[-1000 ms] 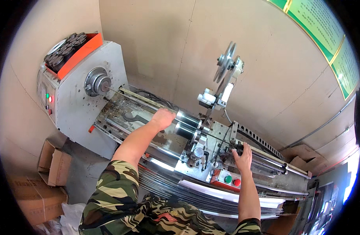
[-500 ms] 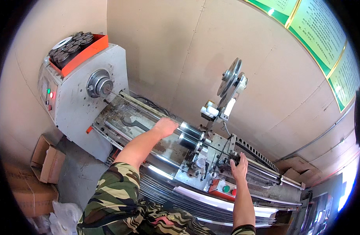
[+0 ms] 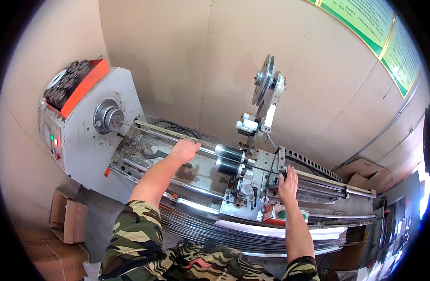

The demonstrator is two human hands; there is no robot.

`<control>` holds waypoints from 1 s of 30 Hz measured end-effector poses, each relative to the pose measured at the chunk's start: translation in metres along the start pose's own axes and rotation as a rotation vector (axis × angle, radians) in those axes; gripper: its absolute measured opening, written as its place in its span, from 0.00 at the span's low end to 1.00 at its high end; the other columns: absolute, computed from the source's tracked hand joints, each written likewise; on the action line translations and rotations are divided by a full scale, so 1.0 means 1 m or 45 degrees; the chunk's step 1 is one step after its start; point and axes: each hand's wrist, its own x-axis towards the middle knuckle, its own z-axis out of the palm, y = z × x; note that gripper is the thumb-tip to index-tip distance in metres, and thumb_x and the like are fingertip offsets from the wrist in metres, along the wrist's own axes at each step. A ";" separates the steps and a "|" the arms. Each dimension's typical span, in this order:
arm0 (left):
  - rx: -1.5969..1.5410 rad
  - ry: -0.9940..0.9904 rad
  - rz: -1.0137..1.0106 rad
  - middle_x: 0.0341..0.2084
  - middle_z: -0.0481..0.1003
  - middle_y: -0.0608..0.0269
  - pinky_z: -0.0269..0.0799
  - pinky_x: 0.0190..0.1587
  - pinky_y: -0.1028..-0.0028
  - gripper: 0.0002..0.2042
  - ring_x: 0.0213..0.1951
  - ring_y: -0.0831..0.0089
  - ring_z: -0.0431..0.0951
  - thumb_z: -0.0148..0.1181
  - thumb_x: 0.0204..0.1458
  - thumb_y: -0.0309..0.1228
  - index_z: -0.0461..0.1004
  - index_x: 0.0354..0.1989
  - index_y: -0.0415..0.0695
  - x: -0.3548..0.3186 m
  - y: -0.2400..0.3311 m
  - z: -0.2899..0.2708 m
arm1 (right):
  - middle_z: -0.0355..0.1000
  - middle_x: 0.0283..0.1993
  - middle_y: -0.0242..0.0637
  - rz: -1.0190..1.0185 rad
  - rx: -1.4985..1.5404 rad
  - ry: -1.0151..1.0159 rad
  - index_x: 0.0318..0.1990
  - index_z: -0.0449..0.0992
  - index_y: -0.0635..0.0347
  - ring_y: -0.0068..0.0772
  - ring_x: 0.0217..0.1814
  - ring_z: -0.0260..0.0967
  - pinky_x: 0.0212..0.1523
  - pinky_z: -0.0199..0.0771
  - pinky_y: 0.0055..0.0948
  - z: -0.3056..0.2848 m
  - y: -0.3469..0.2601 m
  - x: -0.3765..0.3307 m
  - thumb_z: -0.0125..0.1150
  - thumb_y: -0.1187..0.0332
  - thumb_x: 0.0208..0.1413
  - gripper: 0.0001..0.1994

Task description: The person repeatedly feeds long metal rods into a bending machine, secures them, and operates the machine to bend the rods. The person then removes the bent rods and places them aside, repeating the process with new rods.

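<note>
A thin metal rod point(image 3: 147, 134) runs from the round chuck point(image 3: 113, 119) of a grey lathe-like machine point(image 3: 86, 140) toward a carriage on the right. My left hand point(image 3: 184, 151) is closed over this rod, between the chuck and two black-and-silver rollers point(image 3: 228, 166); its fingertips are partly hidden. My right hand point(image 3: 288, 183), fingers stretched and thumb apart, is beside the right end of the carriage point(image 3: 238, 206), near the rod's line. I see nothing in it. A dark hook-shaped wrench point(image 3: 155, 154) lies on the machine bed below my left forearm.
An orange tray point(image 3: 86, 88) of dark round pieces tops the machine. A metal reel point(image 3: 263, 80) rises behind the carriage, with a red button box point(image 3: 273, 214) at its front. Many long thin rods point(image 3: 191, 233) lie along the near side. Cardboard boxes point(image 3: 70, 219) stand lower left.
My left hand has slid left along the rod, farther from the rollers. My right hand has shifted slightly away from me beside the carriage. The whole view has turned a little.
</note>
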 end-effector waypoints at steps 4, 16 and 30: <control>0.011 -0.027 -0.006 0.33 0.80 0.54 0.75 0.44 0.57 0.11 0.41 0.55 0.80 0.51 0.53 0.27 0.74 0.43 0.45 -0.003 -0.007 -0.004 | 0.56 0.70 0.62 0.091 -0.022 -0.006 0.65 0.62 0.67 0.61 0.73 0.52 0.72 0.53 0.49 0.004 -0.011 -0.001 0.58 0.66 0.61 0.27; 0.008 -0.061 -0.008 0.35 0.81 0.53 0.75 0.45 0.56 0.10 0.44 0.54 0.80 0.48 0.55 0.28 0.74 0.44 0.46 -0.008 -0.021 -0.005 | 0.56 0.69 0.63 0.097 -0.036 -0.025 0.65 0.63 0.67 0.64 0.70 0.54 0.70 0.55 0.50 0.027 -0.036 0.000 0.56 0.63 0.62 0.27; -0.010 0.064 0.090 0.32 0.79 0.55 0.74 0.43 0.56 0.15 0.41 0.55 0.79 0.49 0.54 0.28 0.74 0.50 0.47 -0.008 -0.046 0.023 | 0.62 0.67 0.58 0.046 0.154 -0.109 0.64 0.64 0.68 0.56 0.70 0.58 0.71 0.55 0.46 0.062 -0.132 0.011 0.50 0.62 0.65 0.24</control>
